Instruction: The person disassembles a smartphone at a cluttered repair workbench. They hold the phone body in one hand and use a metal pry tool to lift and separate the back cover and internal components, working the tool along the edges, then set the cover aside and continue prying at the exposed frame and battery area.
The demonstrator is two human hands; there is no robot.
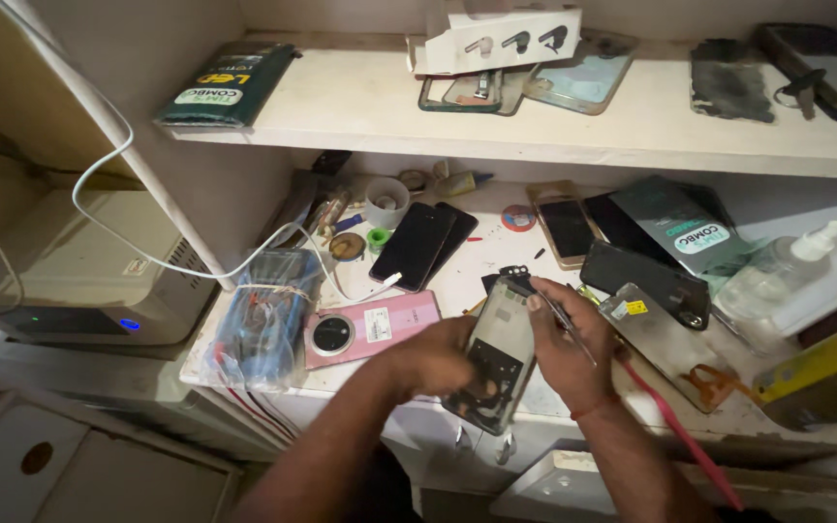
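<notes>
Partly hidden behind hands (pixel 496 353): phone frame (pixel 501 339)

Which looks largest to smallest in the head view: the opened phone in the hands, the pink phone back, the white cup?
1. Opened phone, though it sits nearest the camera, which inflates it.
2. Pink phone back, close behind, so this ranking is unsure.
3. White cup, clearly smallest.

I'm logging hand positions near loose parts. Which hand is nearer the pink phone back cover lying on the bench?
Left. The left hand sits just right of the pink cover, almost touching it. The right hand is farther right, beyond the opened phone both hands hold.
</notes>
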